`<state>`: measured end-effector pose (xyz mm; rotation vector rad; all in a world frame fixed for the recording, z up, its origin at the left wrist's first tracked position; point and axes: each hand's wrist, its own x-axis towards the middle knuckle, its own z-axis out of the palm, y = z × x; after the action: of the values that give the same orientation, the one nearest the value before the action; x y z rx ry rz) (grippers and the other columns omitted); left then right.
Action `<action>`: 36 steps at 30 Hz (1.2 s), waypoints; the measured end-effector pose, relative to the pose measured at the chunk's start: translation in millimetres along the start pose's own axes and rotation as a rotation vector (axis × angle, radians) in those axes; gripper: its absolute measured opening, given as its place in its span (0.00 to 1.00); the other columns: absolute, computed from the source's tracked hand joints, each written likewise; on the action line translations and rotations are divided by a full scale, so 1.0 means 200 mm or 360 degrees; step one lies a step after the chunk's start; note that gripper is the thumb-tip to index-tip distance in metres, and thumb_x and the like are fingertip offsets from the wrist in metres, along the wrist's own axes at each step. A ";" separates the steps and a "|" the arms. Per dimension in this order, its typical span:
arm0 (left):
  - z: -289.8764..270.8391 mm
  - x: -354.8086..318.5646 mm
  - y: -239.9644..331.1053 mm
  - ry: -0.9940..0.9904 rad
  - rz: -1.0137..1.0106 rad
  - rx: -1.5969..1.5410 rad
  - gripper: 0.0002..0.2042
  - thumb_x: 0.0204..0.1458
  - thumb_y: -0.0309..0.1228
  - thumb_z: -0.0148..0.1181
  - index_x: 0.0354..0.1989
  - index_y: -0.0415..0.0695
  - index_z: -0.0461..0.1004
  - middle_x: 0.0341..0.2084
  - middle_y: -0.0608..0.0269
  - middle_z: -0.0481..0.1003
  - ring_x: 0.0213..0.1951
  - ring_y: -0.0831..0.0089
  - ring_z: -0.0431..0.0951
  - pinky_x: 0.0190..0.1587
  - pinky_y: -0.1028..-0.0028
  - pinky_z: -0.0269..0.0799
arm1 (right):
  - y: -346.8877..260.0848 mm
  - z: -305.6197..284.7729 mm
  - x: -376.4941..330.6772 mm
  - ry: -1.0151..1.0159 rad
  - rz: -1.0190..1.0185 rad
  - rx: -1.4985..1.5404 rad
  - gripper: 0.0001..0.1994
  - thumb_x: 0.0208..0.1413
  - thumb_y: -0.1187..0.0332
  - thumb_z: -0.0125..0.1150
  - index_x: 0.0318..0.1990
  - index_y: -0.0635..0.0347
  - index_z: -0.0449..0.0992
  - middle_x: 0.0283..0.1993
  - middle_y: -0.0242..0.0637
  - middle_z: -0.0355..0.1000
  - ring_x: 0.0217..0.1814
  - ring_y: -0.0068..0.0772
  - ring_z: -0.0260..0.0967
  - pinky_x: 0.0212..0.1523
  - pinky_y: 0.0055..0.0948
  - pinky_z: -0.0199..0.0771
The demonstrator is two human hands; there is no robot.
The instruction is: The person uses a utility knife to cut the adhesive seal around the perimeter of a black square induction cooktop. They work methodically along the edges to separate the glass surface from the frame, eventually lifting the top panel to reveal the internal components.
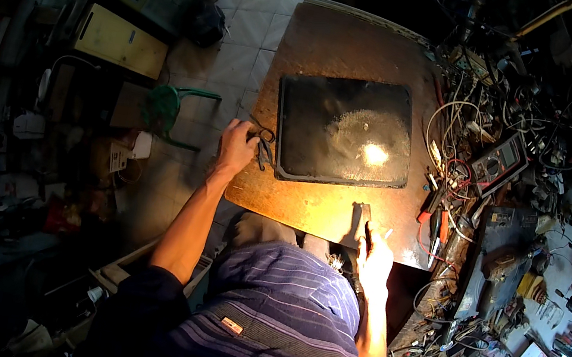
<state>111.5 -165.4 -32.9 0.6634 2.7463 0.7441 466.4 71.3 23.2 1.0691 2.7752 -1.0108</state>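
A dark rectangular panel (310, 126) with a raised rim lies on the brown wooden table (281, 204). Dusty, pale patches and a bright glare mark its right half. At the table's left edge my left hand (237, 147) has its fingers curled against dark scissors (264, 146), beside the panel's left rim. My right hand (374, 260) is closed round a slim hand tool with a flat, brownish end (366, 213). This tool points away from me over the front of the table, apart from the panel. My fingers hide its handle, so its exact kind is unclear.
Tangled cables (461, 125) crowd the right side, with a multimeter (498, 165) among them. Red-and-black handled tools (436, 215) lie near the table's right edge. A green stool (166, 104) stands on the tiled floor at left. A yellow cabinet (122, 40) is farther back.
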 end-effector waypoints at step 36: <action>0.04 2.14 -0.58 -0.0440 -0.0200 -0.0927 0.13 0.61 0.19 0.56 0.53 0.33 0.77 0.38 0.57 0.83 0.36 0.72 0.85 0.37 0.70 0.80 | -0.82 0.64 0.06 0.0844 0.1248 0.0632 0.24 0.66 0.85 0.55 0.69 0.65 0.70 0.49 0.35 0.77 0.47 0.25 0.72 0.49 0.23 0.74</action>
<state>-301.6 -47.3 -139.3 0.4196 2.1414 1.2392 330.3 -85.6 11.8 2.5043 2.0502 -1.2768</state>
